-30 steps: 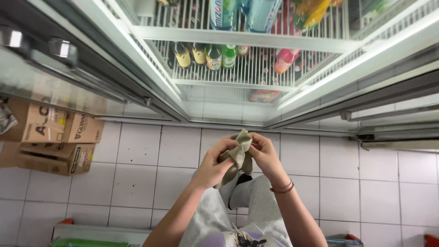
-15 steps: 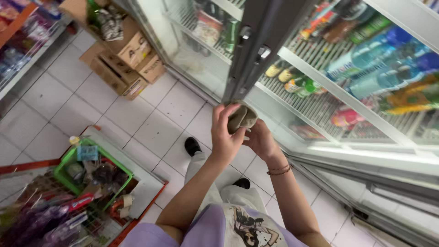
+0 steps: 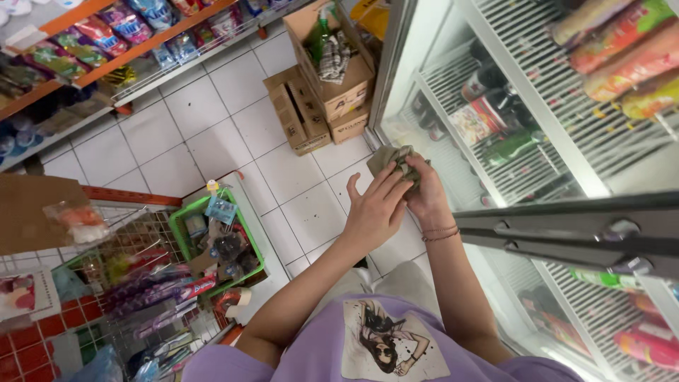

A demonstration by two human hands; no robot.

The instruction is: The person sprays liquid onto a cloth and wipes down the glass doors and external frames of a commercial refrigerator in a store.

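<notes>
Both hands are up in front of the chest, working one small thing between them: a crumpled grey-green cloth (image 3: 393,160). The left hand (image 3: 375,209) lies flat-fingered along its near side, fingers stretched and pressing against the fabric, thumb lifted clear. The right hand (image 3: 424,185) is curled around the far side, fingers bent over the bundle and gripping it, a thin bracelet (image 3: 440,233) showing at the wrist. The cloth sits right beside the glass door (image 3: 453,106) of the drinks fridge, bottles (image 3: 495,120) racked on wire shelves behind it. Down below is white tiled floor (image 3: 212,120), with stacked cardboard boxes (image 3: 311,106) near the fridge corner. To the left, a green basket (image 3: 185,233) full of small goods stands by a wire rack, well apart from the hands. Snack packets line an orange shelf (image 3: 120,35) at the top left.
</notes>
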